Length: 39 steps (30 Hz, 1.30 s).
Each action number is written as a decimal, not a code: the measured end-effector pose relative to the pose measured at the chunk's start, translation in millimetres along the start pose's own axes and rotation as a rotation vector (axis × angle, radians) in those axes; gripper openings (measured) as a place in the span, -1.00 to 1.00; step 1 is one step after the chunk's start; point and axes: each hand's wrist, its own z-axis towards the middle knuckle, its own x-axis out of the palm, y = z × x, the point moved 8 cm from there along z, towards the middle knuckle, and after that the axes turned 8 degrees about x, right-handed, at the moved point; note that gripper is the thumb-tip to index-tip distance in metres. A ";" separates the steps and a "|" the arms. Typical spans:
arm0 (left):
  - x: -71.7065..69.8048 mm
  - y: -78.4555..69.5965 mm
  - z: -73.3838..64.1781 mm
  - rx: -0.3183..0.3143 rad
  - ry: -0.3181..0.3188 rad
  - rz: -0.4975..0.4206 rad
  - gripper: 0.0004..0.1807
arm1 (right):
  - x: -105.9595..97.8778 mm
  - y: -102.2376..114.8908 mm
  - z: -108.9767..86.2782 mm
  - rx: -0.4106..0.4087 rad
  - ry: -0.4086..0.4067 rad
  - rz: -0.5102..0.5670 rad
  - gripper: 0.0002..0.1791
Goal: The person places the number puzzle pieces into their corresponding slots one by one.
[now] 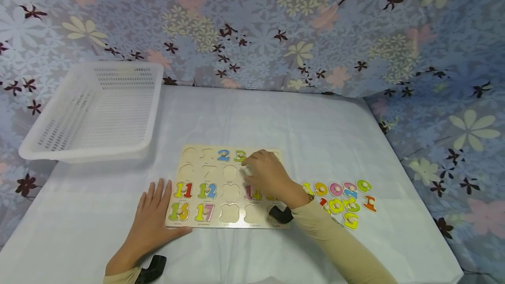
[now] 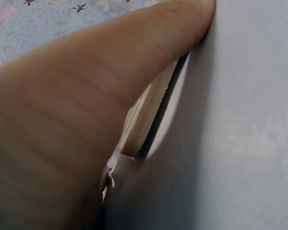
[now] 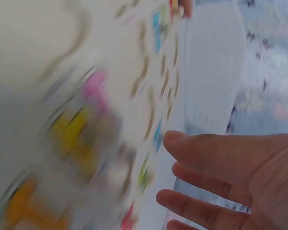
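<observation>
A wooden number puzzle board (image 1: 230, 192) lies on the table, several of its recesses bare. Seated in it are a blue 2 (image 1: 223, 155), a green 3 (image 1: 240, 156), an 11 (image 1: 183, 190), a 12 (image 1: 207, 190), a 16 (image 1: 179, 211) and a 17 (image 1: 204, 212), among others. My left hand (image 1: 151, 220) rests flat with fingers spread at the board's left edge, thumb along its near corner. Over the upper right of the board hovers my right hand (image 1: 270, 174), covering some recesses. In the right wrist view its fingers (image 3: 196, 203) are apart, with no piece seen between them.
Loose number pieces (image 1: 335, 206) lie scattered right of the board, partly behind the right forearm. A white perforated basket (image 1: 151, 113) stands at the back left. Flowered cloth (image 1: 252, 25) hangs behind the white-covered table (image 1: 252, 117).
</observation>
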 end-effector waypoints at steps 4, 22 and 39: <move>-0.8 0.6 -1.0 0.000 -0.004 -0.005 0.37 | -10.2 -42.5 -24.8 0.111 -0.006 0.017 -0.67; 0.8 0.8 -1.0 0.010 -0.002 0.005 0.33 | -32.5 -159.7 -117.5 0.442 0.061 -0.045 -0.60; 0.6 -0.2 -1.0 0.015 -0.010 -0.008 0.32 | -29.5 -155.0 -116.0 0.465 0.041 -0.070 -0.61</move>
